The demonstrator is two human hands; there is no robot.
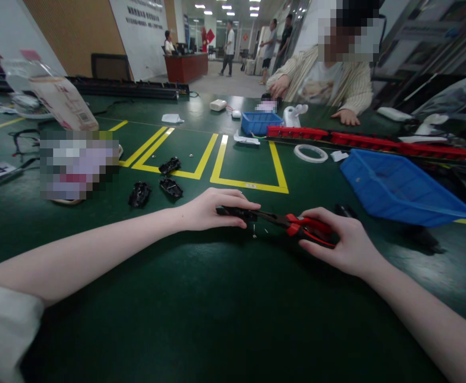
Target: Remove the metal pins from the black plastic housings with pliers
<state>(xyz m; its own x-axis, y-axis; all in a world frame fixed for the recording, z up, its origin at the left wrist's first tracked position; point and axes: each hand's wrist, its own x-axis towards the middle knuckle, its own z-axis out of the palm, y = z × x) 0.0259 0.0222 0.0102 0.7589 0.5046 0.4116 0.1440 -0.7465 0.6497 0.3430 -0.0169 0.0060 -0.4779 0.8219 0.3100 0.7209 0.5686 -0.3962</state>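
My left hand (217, 208) pinches a small black part (236, 212) between thumb and fingers, just in front of the yellow-taped areas. Red-handled pliers (297, 225) are in my right hand (344, 239), and their dark jaws reach left to the end of the black part. Whether the jaws grip it is too small to tell. Small thin pale pieces (254, 232) lie on the green table (201, 298) under the jaws. Beyond my left wrist sit several black parts (139, 194) in a loose group.
At the right is a large blue tray (404, 189), with a tape roll (310, 153) left of it. Farther back are a small blue bin (260, 122) and a long red strip (368, 143). A bottle (63, 101) stands at the left. Across the table sits a person (324, 80).
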